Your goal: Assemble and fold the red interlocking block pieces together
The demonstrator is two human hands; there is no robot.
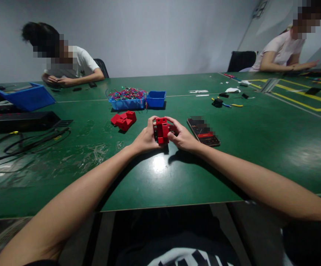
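Note:
A red block-shaped part [162, 130] with small holes along its top is held upright just above the green table [138, 184]. My left hand [147, 137] grips its left side, fingers bent around it. On the right side, my right hand [180, 136] holds the same part between thumb and fingers. More red parts [125, 120] lie in a small pile to the left, beyond my left hand. A phone [203, 132] lies on the table just right of my right hand.
Behind the red pile stand a blue bin of coloured wires [128, 103] and a smaller blue bin [156, 99]. Black cables [35, 147] and a tilted blue tray [28, 99] are at left. Pliers [226, 105] lie at right. Two people sit across the table.

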